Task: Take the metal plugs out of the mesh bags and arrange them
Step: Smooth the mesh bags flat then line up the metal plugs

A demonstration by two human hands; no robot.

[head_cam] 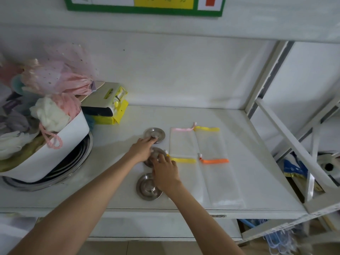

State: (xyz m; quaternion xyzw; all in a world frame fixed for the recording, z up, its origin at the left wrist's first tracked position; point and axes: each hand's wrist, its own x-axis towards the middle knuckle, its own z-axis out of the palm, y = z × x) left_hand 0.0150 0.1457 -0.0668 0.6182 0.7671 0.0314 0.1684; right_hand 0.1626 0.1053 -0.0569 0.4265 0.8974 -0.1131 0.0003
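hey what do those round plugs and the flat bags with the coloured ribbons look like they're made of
The round plugs look like brushed steel or a similar metal: silver-grey with soft reflections. The flat bags look like thin, see-through white mesh or plastic film, since the shelf shows through them; the weave is too fine to tell. The ribbons look like satin.

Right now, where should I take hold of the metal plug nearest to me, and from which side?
Grip the raised knob at the centre of the nearest metal plug, pinching it from above. The plug lies flat on the white shelf, so its thin rim gives little to hold. The right hand already partly covers its right edge.
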